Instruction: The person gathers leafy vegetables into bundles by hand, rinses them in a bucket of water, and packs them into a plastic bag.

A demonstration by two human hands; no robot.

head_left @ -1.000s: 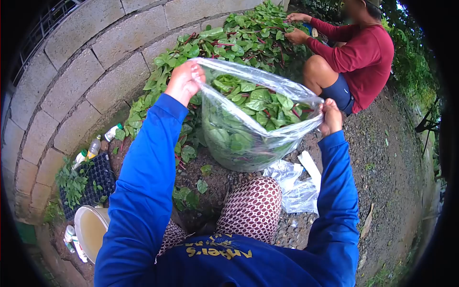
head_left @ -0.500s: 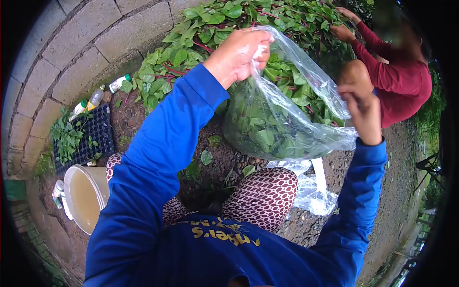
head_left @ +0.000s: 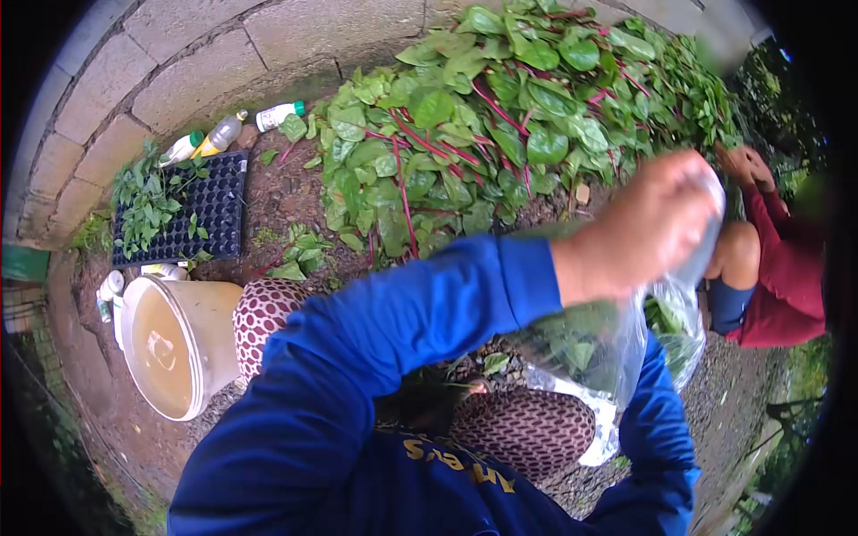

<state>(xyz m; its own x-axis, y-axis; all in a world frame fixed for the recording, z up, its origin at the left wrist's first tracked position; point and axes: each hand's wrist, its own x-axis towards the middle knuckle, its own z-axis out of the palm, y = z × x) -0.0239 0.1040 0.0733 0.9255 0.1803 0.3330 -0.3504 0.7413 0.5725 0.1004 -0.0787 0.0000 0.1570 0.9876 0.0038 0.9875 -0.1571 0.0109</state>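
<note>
My left hand (head_left: 639, 228), blurred by motion, is closed around the gathered top of a clear plastic bag (head_left: 630, 344). Green leaves (head_left: 572, 344) fill the bag, which hangs over my knee at the right. My right sleeve (head_left: 657, 429) reaches up behind the bag, and the hand at its end is hidden. Beyond my left arm lies a large heap of leafy greens (head_left: 500, 116) with reddish-purple stems.
At the left are a bucket of murky water (head_left: 174, 348), a black seedling tray (head_left: 201, 210) with plants, and several bottles (head_left: 223, 134) along the block wall (head_left: 286, 45). Another person in a red top (head_left: 786, 277) crouches at the right, hands at the heap.
My left hand has moved right and down, drawing the bag's mouth from spread wide into a gathered neck. My right hand has left the rim and gone behind the bag. The view has shifted.
</note>
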